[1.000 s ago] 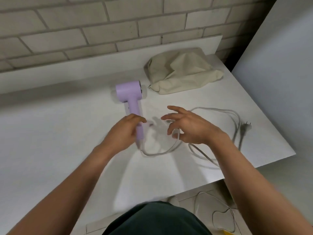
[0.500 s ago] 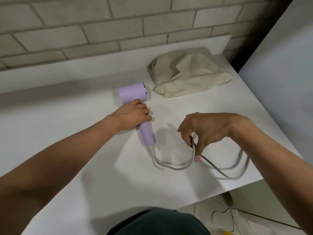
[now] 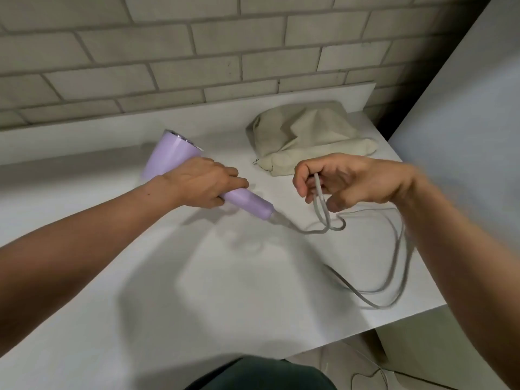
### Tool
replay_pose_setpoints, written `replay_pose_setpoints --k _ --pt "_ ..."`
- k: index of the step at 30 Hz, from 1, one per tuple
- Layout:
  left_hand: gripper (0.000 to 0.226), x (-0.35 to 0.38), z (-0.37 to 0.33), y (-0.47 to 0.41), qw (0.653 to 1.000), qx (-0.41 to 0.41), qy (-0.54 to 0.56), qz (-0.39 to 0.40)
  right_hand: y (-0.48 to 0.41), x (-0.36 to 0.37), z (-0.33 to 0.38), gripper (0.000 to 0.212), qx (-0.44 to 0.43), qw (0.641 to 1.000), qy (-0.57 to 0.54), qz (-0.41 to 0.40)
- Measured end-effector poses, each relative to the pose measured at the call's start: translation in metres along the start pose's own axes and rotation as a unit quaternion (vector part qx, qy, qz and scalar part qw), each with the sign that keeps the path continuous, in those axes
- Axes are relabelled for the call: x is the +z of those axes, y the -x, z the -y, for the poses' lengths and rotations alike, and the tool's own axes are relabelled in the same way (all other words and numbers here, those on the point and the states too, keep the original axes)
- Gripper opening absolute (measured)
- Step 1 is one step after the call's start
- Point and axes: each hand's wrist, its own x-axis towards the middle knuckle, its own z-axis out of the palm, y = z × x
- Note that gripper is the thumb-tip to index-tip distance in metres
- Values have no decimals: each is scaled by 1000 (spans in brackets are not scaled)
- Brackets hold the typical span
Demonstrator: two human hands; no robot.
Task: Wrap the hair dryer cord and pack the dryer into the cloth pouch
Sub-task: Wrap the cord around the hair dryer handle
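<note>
Hair dryer [image 3: 171,153]: lilac, centre left of frame; head tilted toward the upper left, handle slanting down to the right over the white bench [image 3: 197,291].
Left hand [image 3: 201,182]: fingers [image 3: 235,178] clenched round the dryer handle.
Cord [image 3: 318,201]: grey; leaves the handle end and rises in a loop to the right hand. The rest trails, blurred, toward the bench's right edge.
Cloth pouch [image 3: 309,136]: beige, lying on the bench, upper centre right, apart from the dryer.
Right hand [image 3: 357,178]: fingers [image 3: 302,178] grasping the cord loop.

Left hand [image 3: 202,182] grips lilac dryer [image 3: 171,156]; right hand [image 3: 351,180] pinches grey cord [image 3: 319,204].
</note>
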Motion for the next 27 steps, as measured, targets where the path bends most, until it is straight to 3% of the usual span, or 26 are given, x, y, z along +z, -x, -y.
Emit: replay_pose_setpoints --k 4,8,13,16,18,22,27 --pt "37 -25 0 13 999 -35 13 19 2 -10 17 36 3 1000 16 2" --pt "16 -41 -5 22 999 -39 6 -5 -14 -4 18 35 -28 992 34 -116" --pt "63 -57 -16 31 996 -43 -23 -79 -48 16 10 35 -108 939 -58 -321" --pt "88 -69 -26 37 986 -46 -28 -155 -60 26 7 35 -104 917 -91 -374" --pt "86 -74 -28 40 976 -44 -43 -210 -64 31 2 36 -99 911 -87 -390" --pt "60 -80 -34 46 949 -43 -74 -303 -64 37 -4 33 -119 899 -82 -414" --pt "92 -76 -35 52 953 -43 -65 -294 -58 39 -9 40 -102 879 -76 -459"
